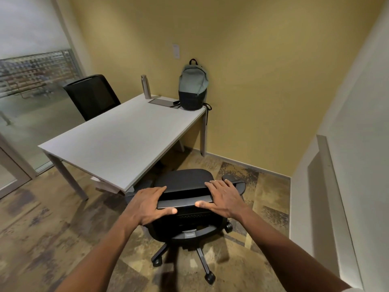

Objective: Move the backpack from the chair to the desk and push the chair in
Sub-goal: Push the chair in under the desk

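Observation:
A grey-green and black backpack [193, 87] stands upright on the far right corner of the white desk [117, 142], leaning against the yellow wall. A black wheeled office chair [185, 182] stands at the desk's near right side, its seat partly under the desk edge. My left hand [147, 204] and my right hand [223, 200] both rest on the top of the chair's backrest, fingers over the front and thumbs on the back face, gripping its two ends.
A metal bottle [145, 87] and a flat grey tablet or notebook [163, 102] lie next to the backpack. A second black chair [92, 95] stands on the desk's far side. A glass wall is at the left, a white ledge [332, 186] at the right.

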A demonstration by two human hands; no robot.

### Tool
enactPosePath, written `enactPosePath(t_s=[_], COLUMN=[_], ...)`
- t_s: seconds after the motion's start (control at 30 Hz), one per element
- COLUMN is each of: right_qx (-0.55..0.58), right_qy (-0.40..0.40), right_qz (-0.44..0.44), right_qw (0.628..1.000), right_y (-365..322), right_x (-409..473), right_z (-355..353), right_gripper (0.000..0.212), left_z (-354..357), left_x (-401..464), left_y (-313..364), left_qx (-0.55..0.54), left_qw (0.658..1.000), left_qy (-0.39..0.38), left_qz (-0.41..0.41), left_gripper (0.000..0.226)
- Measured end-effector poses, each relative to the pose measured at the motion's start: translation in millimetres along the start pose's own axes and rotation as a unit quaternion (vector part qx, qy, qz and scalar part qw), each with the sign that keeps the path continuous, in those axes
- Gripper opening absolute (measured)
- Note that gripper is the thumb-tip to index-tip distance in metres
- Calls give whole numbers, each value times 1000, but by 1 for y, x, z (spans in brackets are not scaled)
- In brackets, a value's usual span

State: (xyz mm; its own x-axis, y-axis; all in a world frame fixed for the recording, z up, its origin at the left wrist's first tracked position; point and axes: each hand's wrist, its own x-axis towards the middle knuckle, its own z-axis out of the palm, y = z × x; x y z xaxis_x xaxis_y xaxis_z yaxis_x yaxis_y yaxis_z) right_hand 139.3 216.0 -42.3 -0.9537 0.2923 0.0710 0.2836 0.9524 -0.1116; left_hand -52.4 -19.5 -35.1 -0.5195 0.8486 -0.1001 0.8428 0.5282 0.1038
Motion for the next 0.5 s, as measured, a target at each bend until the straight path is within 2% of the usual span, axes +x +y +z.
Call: enactPosePath(t_s=[0.33, 0.5], right_qx=[-18, -21], right_qy=[67, 51], right_qz=[12, 4], right_qw=[998, 998], right_y=[-2, 12], right_x=[15, 24], right_z=[12, 9], right_gripper=[100, 99], left_z=[-3, -4], left_x=[13, 22], left_y=[-24, -15], left_qx=[37, 45], left_qw=[999, 997], left_qy=[38, 56], left_qz=[11, 7], left_gripper=[108, 111])
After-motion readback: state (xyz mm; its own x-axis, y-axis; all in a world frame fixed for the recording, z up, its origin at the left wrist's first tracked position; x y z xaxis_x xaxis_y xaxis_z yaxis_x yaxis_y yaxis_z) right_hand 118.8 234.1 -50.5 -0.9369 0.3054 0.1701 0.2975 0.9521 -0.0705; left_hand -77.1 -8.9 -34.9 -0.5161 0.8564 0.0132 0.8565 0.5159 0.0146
